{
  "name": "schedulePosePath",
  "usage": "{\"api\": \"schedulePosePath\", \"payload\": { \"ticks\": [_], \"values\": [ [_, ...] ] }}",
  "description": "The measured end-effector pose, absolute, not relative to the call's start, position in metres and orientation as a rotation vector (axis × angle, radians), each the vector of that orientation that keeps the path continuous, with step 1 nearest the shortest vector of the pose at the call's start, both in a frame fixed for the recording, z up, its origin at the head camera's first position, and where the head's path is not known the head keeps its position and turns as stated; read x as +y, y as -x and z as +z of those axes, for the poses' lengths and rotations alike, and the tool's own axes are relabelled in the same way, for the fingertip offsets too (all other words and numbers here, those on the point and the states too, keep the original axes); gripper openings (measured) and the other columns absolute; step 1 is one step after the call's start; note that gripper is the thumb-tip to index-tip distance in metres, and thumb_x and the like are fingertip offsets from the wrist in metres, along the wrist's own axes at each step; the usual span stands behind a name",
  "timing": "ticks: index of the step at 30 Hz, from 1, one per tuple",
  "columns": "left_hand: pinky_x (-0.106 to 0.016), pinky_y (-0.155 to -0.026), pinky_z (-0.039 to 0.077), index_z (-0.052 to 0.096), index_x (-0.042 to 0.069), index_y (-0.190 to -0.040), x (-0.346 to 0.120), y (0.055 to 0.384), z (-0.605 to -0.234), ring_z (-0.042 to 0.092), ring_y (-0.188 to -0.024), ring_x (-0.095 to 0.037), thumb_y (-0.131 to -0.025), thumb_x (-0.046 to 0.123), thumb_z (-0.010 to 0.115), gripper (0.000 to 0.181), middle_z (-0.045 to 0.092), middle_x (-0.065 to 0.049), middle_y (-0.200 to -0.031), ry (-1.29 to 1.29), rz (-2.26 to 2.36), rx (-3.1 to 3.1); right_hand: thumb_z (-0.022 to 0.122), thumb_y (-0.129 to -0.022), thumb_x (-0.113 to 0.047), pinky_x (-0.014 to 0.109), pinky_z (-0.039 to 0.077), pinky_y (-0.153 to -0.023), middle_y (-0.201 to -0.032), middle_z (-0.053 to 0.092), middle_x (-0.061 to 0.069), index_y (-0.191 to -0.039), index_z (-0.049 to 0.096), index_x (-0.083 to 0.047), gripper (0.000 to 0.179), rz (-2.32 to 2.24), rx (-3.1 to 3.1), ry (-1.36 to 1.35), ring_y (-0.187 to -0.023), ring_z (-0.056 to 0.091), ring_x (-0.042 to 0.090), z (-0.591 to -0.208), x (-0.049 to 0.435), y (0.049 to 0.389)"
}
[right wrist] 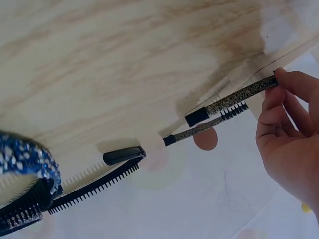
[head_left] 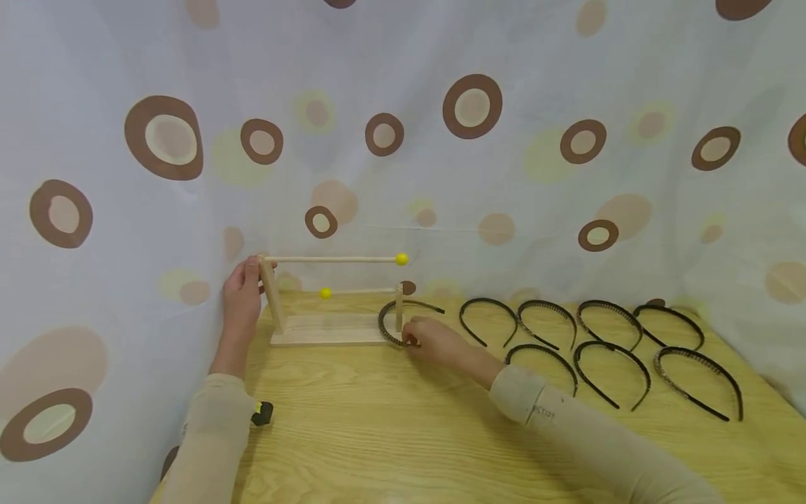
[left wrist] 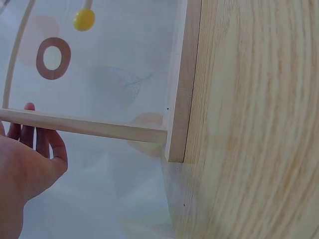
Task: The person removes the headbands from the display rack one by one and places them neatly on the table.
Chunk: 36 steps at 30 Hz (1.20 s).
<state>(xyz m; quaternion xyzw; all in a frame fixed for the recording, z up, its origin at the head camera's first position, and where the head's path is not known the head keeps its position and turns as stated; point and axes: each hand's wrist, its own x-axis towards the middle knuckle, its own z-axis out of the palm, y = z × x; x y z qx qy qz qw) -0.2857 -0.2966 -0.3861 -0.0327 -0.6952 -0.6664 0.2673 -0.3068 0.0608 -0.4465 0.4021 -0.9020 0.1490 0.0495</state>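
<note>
A wooden rack (head_left: 334,339) has a flat base, two upright posts and two horizontal rods tipped with yellow balls. My left hand (head_left: 242,294) grips the top of its taller left post (left wrist: 94,126). Between thumb and fingers, my right hand (head_left: 437,341) pinches a dark glittery headband (right wrist: 239,97) with comb teeth. The headband's curve (head_left: 382,322) lies left of the short right post (head_left: 399,311), and one end reaches past it to the right. Fingertips of the right hand partly cover the near arm of the band.
Several dark headbands stand in two rows on the right of the wooden table (head_left: 352,434), one of them a black toothed headband (head_left: 488,301). A blue glittery headband (right wrist: 30,157) shows at the right wrist view's left edge. A spotted curtain (head_left: 403,175) hangs behind.
</note>
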Motion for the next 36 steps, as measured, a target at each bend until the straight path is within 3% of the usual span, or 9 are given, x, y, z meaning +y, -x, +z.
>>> {"api": "schedulePosePath", "payload": {
  "ticks": [10,17,23,36],
  "values": [
    [-0.042,-0.099,0.048,0.061,-0.005,-0.132,-0.296,0.284,-0.384,0.057,-0.114,-0.019,-0.111,0.036,0.042,0.049,0.064,-0.020,-0.127,0.088,-1.785,-1.883,0.074,-0.091,0.003,0.029,0.056,-0.069,-0.091,0.064,0.007,-0.095,0.070,-0.002,0.007,0.453,-2.696,-1.247,-0.083,0.062,0.020,-0.453,0.061,0.311],
    [-0.047,-0.104,0.046,0.060,-0.006,-0.131,-0.296,0.281,-0.384,0.055,-0.117,-0.019,-0.108,0.046,0.041,0.061,0.062,-0.022,-0.130,0.069,-1.787,-1.907,0.075,-0.092,0.000,0.025,0.050,-0.062,-0.089,0.063,0.003,-0.094,0.071,-0.004,0.006,0.440,-2.706,-1.236,-0.076,0.056,0.013,-0.457,0.058,0.309],
    [-0.049,-0.107,0.044,0.060,-0.006,-0.131,-0.296,0.281,-0.384,0.054,-0.122,-0.022,-0.110,0.042,0.040,0.057,0.062,-0.021,-0.132,0.064,-1.817,-1.918,0.076,-0.092,-0.003,0.025,0.046,-0.059,-0.084,0.056,-0.002,-0.090,0.067,-0.007,0.010,0.439,-2.667,-1.237,-0.071,0.050,0.012,-0.459,0.055,0.307],
    [-0.045,-0.103,0.047,0.061,-0.006,-0.130,-0.294,0.281,-0.384,0.056,-0.117,-0.020,-0.109,0.044,0.042,0.058,0.063,-0.023,-0.129,0.075,-1.794,-1.889,0.069,-0.093,0.002,0.021,0.045,-0.061,-0.086,0.058,-0.003,-0.093,0.067,-0.008,0.011,0.462,-2.455,-1.385,-0.073,0.050,0.009,-0.439,0.040,0.287]
  ]
}}
